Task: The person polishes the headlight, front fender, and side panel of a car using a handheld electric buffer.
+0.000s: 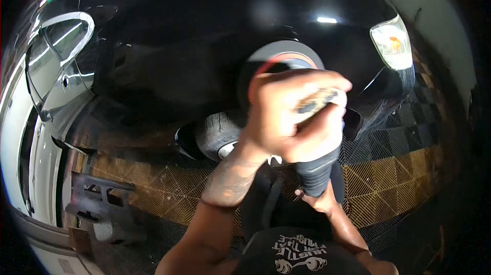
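Before the black front fender (pixel 169 70) of a car, a rotary polisher (pixel 318 170) is held in both hands, its round pad (pixel 307 51) turned toward the paintwork just above the wheel arch; whether pad and panel touch is hidden from this angle. The left hand (pixel 294 116) is curled over the head of the tool, thumb and fingers closed about it, with a dark bit of the housing showing between them; the right hand (pixel 325 201) is wrapped around the rear end of the ribbed black body, most of its fingers out of sight behind it, so how tightly they close I cannot tell. Below the left wrist, partly covered by it, sits the front tire (pixel 217 131), pale scuffs on its tread; to the right, well apart from the pad, is a clear headlight (pixel 393 44) with an amber spot inside. Underfoot run yellow and black slatted floor tiles (pixel 381 183); a grey molded part (pixel 105 203) lies at the left; white lettering marks the person's black T-shirt (pixel 255 254).
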`<state>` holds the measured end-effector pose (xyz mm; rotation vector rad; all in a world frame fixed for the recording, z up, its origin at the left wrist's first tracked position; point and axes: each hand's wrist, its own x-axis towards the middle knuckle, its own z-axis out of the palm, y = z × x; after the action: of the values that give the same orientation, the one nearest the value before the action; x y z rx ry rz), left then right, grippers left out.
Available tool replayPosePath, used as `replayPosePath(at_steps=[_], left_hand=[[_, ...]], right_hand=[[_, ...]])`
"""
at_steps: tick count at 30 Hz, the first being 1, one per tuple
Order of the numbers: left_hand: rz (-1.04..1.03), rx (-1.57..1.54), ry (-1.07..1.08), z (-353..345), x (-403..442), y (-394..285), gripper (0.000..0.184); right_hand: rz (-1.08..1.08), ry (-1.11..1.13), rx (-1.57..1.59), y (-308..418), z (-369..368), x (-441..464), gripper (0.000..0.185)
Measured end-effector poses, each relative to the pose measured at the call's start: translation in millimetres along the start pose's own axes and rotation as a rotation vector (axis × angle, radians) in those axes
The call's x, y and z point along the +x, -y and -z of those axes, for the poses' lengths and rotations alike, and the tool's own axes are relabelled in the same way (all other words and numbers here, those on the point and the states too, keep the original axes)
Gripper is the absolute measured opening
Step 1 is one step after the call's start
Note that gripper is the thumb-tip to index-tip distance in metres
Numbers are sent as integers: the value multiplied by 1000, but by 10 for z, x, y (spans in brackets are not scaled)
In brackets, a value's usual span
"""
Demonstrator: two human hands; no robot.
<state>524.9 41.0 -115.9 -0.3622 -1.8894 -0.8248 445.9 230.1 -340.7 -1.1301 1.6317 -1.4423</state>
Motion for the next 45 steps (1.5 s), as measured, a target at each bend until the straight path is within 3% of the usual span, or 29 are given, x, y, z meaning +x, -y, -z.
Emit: replayPosePath(at_steps=[4, 5, 8, 10, 13, 15, 18, 21, 22, 23, 26, 28, 29, 31, 34, 36, 37, 40, 42, 45], left_hand=[[118, 45, -182, 441, -208, -253, 31], [125, 216, -226, 547, -296, -306, 31], [209, 292, -571, 207, -272, -552, 36], [201, 239, -581, 187, -270, -537, 36], [269, 282, -405, 234, -267, -452, 34], [145, 85, -106, 210, -203, -219, 33], [116, -50, 6, -168, -48, -28, 32], [151, -104, 74, -565, 139, 101, 27], [111, -90, 92, -682, 205, 198, 26], [102, -28, 128, -808, 346, 261, 26], [39, -31, 59, -790, 447, 279, 21], [19, 14, 37, -615, 459, 228, 21], [21, 18, 30, -489, 439, 192, 21], [67, -22, 18, -206, 370, 88, 25], [63, -140, -137, 150, 218, -48, 24], [11, -23, -152, 488, 119, -134, 26], [-10, 10, -154, 631, 70, -206, 27], [7, 176, -482, 766, -195, -332, 33], [-171, 361, -475, 876, -218, -293, 41], [-173, 595, -198, 1333, -211, -254, 47]], right_hand=[[-30, 197, -198, -35, -145, 151, 38], [-40, 187, -226, -8, -174, 186, 37], [112, 199, -182, 51, -233, 268, 38], [86, 179, -164, 41, -233, 243, 41], [-9, 165, -163, -10, -159, 139, 46], [-79, 147, -185, -80, -41, 20, 48], [-112, 48, -180, -183, 127, -161, 46], [-158, -83, 109, -279, 256, -316, 47], [-189, -161, 21, -669, 266, -443, 50], [-218, -102, 139, -331, 349, -418, 53], [-339, -38, 196, -391, 364, -391, 58], [-148, -133, 139, -307, 322, -339, 33], [-139, -115, 137, -262, 304, -297, 33], [-199, -70, 106, -189, 249, -236, 58], [-132, -57, -61, 82, 128, -75, 54], [-72, 24, -199, 315, 49, 89, 46], [-80, -66, -337, 428, -25, 107, 42], [-34, 238, -337, 583, -113, 380, 42], [48, 221, -384, 558, -206, 465, 43], [122, 224, -404, 569, -262, 537, 45]])
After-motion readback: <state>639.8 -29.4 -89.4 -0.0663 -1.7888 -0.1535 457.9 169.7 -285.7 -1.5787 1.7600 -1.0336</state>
